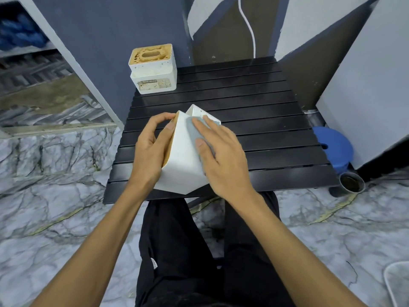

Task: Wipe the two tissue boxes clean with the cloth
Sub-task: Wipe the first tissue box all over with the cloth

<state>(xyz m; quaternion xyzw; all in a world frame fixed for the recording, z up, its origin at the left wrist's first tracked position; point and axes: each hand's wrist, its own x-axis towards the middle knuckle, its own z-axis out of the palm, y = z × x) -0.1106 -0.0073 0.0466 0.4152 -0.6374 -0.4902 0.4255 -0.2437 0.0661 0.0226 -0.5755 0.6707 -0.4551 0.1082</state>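
**Two boxes, one under the cloth**

One tissue box (183, 156) sits tipped on edge at the near side of the black slatted table (265, 129) as I watch from the head camera. Nearest me are dark trousers (177, 251) and both bare forearms reaching forward. My left hand (150, 149) is curled around the box's left side, thumb and fingers closed on its upper corner, which I judge is there to steady the tilt and turn a broad white face up toward the wiping hand. My right hand (221, 156) lies flat, fingers spread and not gripping, pressing the grey-blue cloth (194, 131) against the box's right face. Only a strip of cloth shows past the fingers; the palm covers the remainder, so I cannot tell how it is folded. A tan edge peeks beside the left palm, though the face it belongs to is hidden.

Farther back, at the table's far left corner, the second tissue box (152, 69) stands upright and well apart from the first. Its top looks brown and blotched around the oval slot, and its front label is worn, only partly readable. By my judgement it awaits its turn.

Off the right edge, a blue stool (334, 147) and a small metal cup (352, 182) stand on the marble floor (55, 196).
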